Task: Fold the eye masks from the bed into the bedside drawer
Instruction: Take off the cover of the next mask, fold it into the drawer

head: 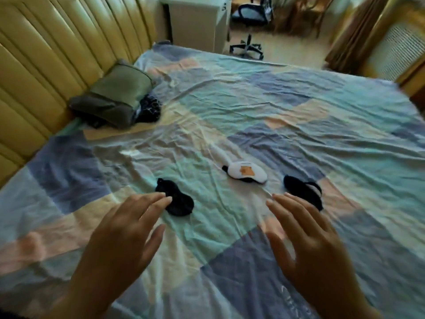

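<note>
Three eye masks lie on the patchwork bedsheet [253, 107]. A black eye mask [178, 200] lies at the left, just past the fingertips of my left hand [124, 236]. A white eye mask [247, 172] with an orange patch sits in the middle, its strap trailing up and left. A second black eye mask [303, 191] lies at the right, partly behind the fingers of my right hand [308, 240]. Both hands hover above the sheet with fingers spread, holding nothing. No drawer is in sight.
An olive-grey pillow [117, 97] and dark cloth [149, 109] rest against the padded yellow headboard [46, 65] at the left. Beyond the bed's far edge stand a white cabinet [195, 21] and an office chair base [247, 48]. Curtains hang at the far right.
</note>
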